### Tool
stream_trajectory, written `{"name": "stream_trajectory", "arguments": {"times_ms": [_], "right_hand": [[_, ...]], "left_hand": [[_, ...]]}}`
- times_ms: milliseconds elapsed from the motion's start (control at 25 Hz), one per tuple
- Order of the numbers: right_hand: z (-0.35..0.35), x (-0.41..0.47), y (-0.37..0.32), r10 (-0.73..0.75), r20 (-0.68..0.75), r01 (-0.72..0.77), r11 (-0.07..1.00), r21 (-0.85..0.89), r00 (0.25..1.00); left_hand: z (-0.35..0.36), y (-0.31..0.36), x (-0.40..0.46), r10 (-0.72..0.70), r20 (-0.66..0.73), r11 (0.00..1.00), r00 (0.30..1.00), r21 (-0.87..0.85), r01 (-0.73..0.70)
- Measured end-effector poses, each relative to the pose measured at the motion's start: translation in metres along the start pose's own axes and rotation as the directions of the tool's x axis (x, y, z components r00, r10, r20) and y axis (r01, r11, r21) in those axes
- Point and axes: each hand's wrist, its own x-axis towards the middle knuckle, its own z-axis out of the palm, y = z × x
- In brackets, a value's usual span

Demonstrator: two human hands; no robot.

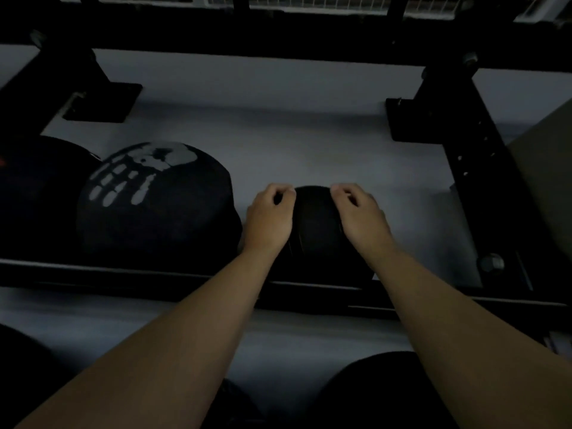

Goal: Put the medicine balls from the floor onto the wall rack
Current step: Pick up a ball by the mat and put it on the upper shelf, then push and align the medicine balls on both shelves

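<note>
A small black medicine ball (314, 224) sits on the front rail (123, 275) of the black rack, low in the middle of the head view. My left hand (269, 218) presses against its left side and my right hand (360, 215) against its right side, with the fingers of both curled over the top. Touching my left hand's side is a larger black medicine ball with a white skull print (161, 205), which rests on the same rail. Another dark ball (37, 187) with an orange mark lies further left, partly cut off.
A black rack upright with bolt holes (464, 156) stands at the right and another foot plate (102, 100) at the back left. The grey floor shows under the rack. Dark round shapes lie near me at bottom right (380, 391) and bottom left (21, 366).
</note>
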Motion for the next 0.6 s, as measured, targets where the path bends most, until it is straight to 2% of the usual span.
{"name": "stream_trajectory", "arguments": {"times_ms": [80,360,600], "right_hand": [[0.003,0.009,0.008,0.042,0.047,-0.040,0.998,-0.038,0.998],[0.001,0.009,0.013,0.011,-0.021,-0.010,0.999,0.031,1.000],[-0.007,0.000,0.007,0.025,0.052,-0.025,1.000,0.002,0.998]], "left_hand": [[0.006,-0.007,0.010,-0.034,0.032,0.995,0.999,0.098,0.031],[0.009,-0.007,0.011,0.006,0.003,0.993,1.000,0.117,-0.007],[0.002,0.003,0.000,0.040,0.065,0.988,0.997,0.147,-0.049]]}}
